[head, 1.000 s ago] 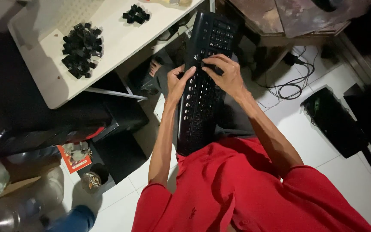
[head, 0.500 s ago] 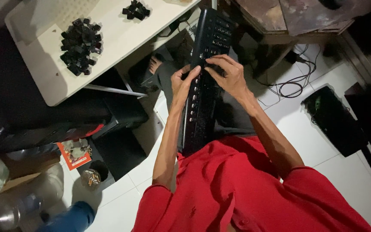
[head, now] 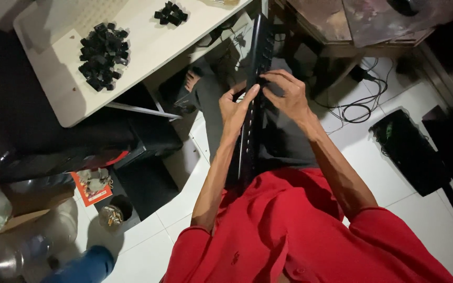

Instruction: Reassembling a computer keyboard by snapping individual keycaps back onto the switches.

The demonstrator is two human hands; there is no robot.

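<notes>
A long black keyboard (head: 251, 126) rests on my lap, tipped up on its long edge so that it shows nearly side-on. My left hand (head: 235, 107) grips its left side at mid length, with the fingers over the edge. My right hand (head: 285, 94) lies on its upper part with the fingertips pinched at the keys; whether a keycap is between them is too small to tell. A big heap of black keycaps (head: 102, 55) and a smaller heap (head: 170, 12) lie on the white table (head: 58, 99) to the upper left.
Black cables (head: 355, 110) coil on the white tiled floor at the right, beside a black bag (head: 412, 152). Clear plastic bottles (head: 11, 246), an orange packet (head: 93, 186) and a small jar (head: 112, 215) sit at the lower left. A brown table (head: 352, 23) stands at the top right.
The keyboard has turned from lying face up to standing on its edge. Both hands stayed on it, and the view shifted slightly.
</notes>
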